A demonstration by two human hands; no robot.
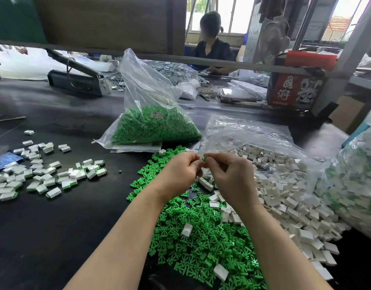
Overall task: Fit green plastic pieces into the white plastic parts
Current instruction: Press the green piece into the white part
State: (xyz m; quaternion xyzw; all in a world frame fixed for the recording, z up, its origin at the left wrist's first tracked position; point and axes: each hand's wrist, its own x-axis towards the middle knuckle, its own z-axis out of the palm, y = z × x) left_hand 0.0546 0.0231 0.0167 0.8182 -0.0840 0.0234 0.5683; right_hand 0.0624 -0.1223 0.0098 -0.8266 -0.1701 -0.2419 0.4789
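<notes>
Above the loose heap of small green plastic pieces (201,243), both hands meet at the centre of the view. The right hand (228,174) pinches one small green plastic piece (205,158) at its fingertips, and the left hand (180,172) curls its fingers around what appears to be a small white plastic part (200,159), mostly hidden by them. Held up off the black table (54,227), the two can probably be lined up by sight before pressing.

Supplies lie within easy reach: the heap of white rectangular plastic shells (285,195) spills from a clear bag at three o'clock, while the finished white-and-green assemblies (44,174) lie scattered at nine o'clock, well apart, likely to keep them unmixed. A clear plastic bag of green pieces (151,122) sits at twelve o'clock. Bare table between seven and ten o'clock leaves room for the left hand to drop off finished parts; the right side is crowded.
</notes>
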